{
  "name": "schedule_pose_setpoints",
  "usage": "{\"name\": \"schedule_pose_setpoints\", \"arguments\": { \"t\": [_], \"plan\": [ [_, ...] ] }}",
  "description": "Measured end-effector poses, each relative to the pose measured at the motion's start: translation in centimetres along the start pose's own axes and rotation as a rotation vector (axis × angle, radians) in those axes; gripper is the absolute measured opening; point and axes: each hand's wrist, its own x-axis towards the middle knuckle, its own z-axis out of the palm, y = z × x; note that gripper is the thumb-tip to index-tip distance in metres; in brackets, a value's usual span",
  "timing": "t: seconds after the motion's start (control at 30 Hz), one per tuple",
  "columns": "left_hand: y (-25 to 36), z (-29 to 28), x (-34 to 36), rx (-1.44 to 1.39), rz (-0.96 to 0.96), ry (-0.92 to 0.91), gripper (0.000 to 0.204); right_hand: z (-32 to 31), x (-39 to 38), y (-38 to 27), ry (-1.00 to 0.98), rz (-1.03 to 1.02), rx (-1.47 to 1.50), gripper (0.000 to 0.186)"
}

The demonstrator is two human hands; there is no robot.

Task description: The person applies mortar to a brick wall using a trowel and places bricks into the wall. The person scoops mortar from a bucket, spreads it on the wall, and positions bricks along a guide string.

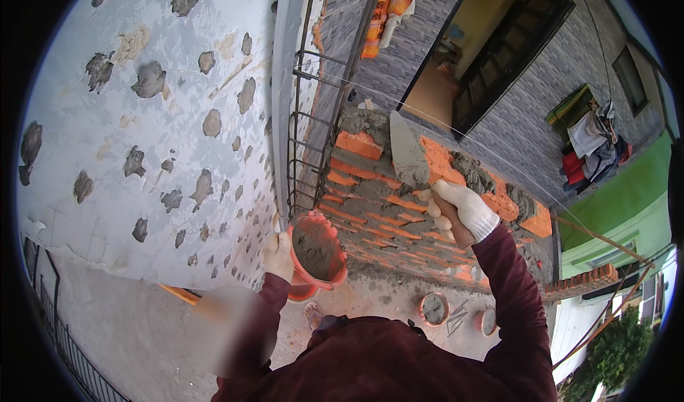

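Observation:
My right hand point(463, 206), in a white glove, is closed round the handle of a trowel point(408, 151). The trowel's grey, mortar-smeared blade lies over the top of an orange brick wall point(442, 160). Grey mortar point(367, 122) sits on and between the bricks there. At the left, my gloved left hand point(278, 256) grips the rim of a red-orange bucket point(338, 272). Wet grey mortar point(313, 251) fills part of this bucket, which is tilted toward me beside the wall. The fingers on the bucket's far side are partly hidden.
A rebar cage point(306, 117) rises between the brickwork and a chipped white wall point(164, 145). A taut string point(427, 125) runs above the bricks. Below stand a mortar bucket point(434, 308) and another bucket point(486, 321). A doorway point(463, 67) opens beyond.

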Motion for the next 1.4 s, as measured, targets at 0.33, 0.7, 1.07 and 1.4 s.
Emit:
{"name": "schedule_pose_setpoints", "arguments": {
  "t": [0.33, 0.7, 1.07, 1.4],
  "plan": [
    [-1.1, 2.2, -2.6, -0.108, -0.032, -0.105, 0.035, 2.4, 4.4, 4.0, 0.111, -0.152, -0.622, 0.033],
    [1.2, 3.5, -2.9, -0.080, -0.022, -0.258, 0.040, -1.7, -5.2, 11.5, 0.103, -0.181, -1.431, 0.035],
    [5.4, 8.3, -2.4, -0.256, 0.067, -0.462, 0.033, 0.7, -0.8, 25.3, -0.117, -0.117, -1.783, 0.037],
    [12.6, 9.7, -3.6, -0.095, 0.238, -0.718, 0.039, -2.9, -1.9, 20.4, 0.074, -0.317, -1.616, 0.033]
  ]
}}
